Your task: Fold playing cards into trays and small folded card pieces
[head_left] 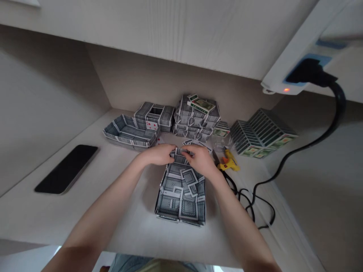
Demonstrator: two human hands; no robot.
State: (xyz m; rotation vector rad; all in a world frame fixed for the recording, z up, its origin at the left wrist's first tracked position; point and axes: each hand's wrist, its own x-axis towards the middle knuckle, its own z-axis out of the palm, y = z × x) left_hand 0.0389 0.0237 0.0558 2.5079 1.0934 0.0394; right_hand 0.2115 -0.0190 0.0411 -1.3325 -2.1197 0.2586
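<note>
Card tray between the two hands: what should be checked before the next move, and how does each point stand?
1. Left hand and right hand both at the far end of the card tray: ok.
2. Tray upright, open side up: ok.
3. Card pieces inside lying square: not ok, some sit askew.
4. Far-end joint firm: cannot tell, fingers partly cover it.
5. Yellow glue gun clear of the tray: ok, apart on the right.

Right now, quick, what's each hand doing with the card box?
Left hand: closed, holding the card box at its far left corner.
Right hand: closed, fingers pinching the box's far end, toward the right.
</note>
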